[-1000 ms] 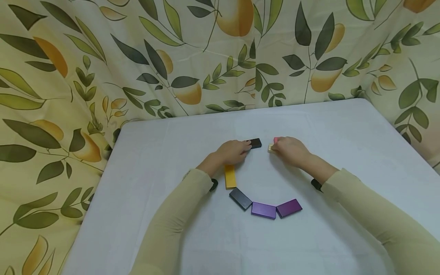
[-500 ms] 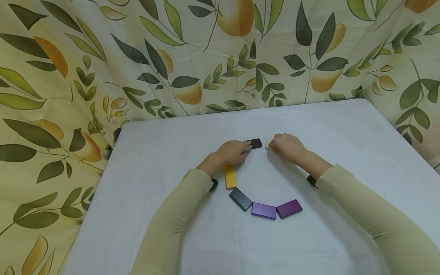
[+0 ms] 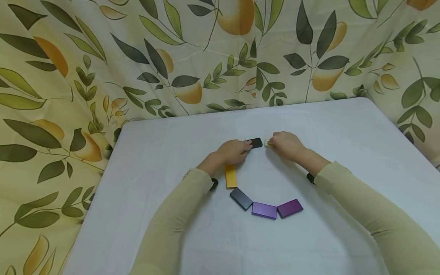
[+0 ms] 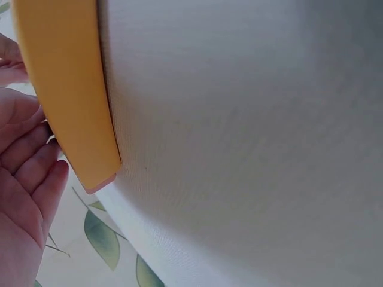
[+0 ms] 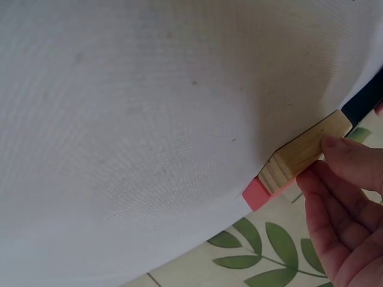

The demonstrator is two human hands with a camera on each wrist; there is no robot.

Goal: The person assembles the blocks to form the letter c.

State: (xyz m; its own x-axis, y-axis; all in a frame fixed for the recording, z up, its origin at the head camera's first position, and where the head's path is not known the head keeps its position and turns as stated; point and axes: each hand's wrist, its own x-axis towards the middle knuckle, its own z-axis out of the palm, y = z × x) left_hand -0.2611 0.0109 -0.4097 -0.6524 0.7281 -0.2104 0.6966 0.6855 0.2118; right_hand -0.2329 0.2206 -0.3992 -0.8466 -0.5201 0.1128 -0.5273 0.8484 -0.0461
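Observation:
My left hand (image 3: 233, 151) pinches the left end of a black block (image 3: 256, 143) on the table, with part of that block hidden by the fingers. To its right, a pale wooden block (image 3: 267, 143) is pinched by my right hand (image 3: 288, 146). In the right wrist view my thumb presses on the wooden block (image 5: 308, 143), whose far end touches or nearly touches the dark block (image 5: 365, 98). A pink block (image 5: 257, 194) shows beside its near end; the head view hides it. A yellow block (image 3: 230, 177) lies just below my left wrist.
From the yellow block a curve continues with a dark grey block (image 3: 241, 198), a lilac block (image 3: 264, 210) and a purple block (image 3: 290, 208). They lie on a white-covered table (image 3: 154, 152). A leaf-patterned curtain (image 3: 220, 57) hangs behind and at the sides.
My right hand has slid left and slightly away, bringing the wooden block close to the black one. Pink, seen earlier beyond the fingers, is now hidden in the head view. My left hand stays put.

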